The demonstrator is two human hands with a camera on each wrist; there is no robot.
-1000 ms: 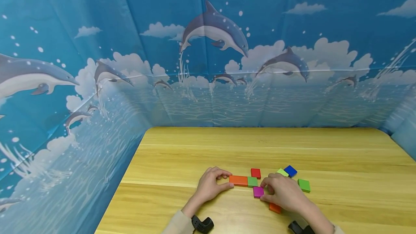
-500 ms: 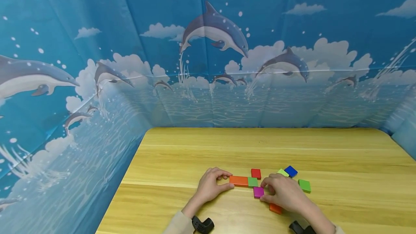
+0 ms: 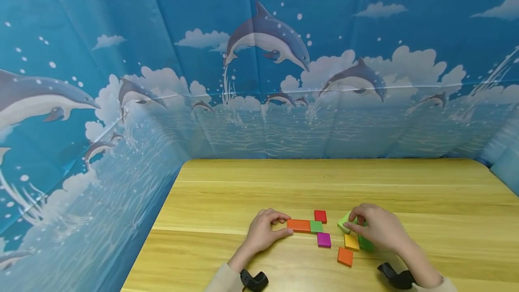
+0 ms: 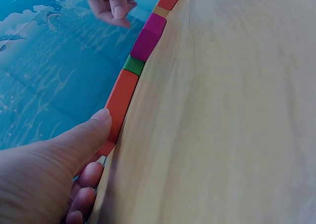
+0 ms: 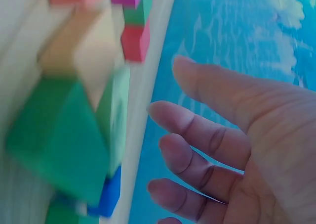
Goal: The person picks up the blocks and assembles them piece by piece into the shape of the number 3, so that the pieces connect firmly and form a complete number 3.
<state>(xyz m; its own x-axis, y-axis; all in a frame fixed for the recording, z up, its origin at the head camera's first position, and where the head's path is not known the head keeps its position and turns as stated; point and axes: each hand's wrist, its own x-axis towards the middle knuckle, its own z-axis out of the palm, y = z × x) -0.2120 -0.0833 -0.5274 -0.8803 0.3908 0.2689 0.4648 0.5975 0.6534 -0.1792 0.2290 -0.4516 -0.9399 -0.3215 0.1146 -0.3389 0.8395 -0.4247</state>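
My left hand point(image 3: 263, 231) pinches the left end of a long orange block point(image 3: 298, 225) between thumb and fingers; the left wrist view shows the thumb point(image 4: 101, 117) against its side. Against its right end sits a small green block point(image 3: 316, 226). A purple block point(image 3: 324, 239) lies just below that, and a red block point(image 3: 320, 216) just above. My right hand point(image 3: 377, 226) hovers over a light green block point(image 3: 344, 221) and partly covers a darker green block point(image 3: 366, 244). In the right wrist view, its thumb and fingers are apart, with nothing between them.
A yellow block point(image 3: 351, 242) lies beside the darker green one, with a short orange block point(image 3: 345, 257) nearer me. A blue block point(image 5: 111, 194) shows in the right wrist view. Behind the wooden table point(image 3: 227, 193) hangs a dolphin-print curtain point(image 3: 243, 134).
My right hand has left the purple block and moved right and away from me. The yellow block has come into sight, and the blue one is now hidden in the head view. My left hand stays put.
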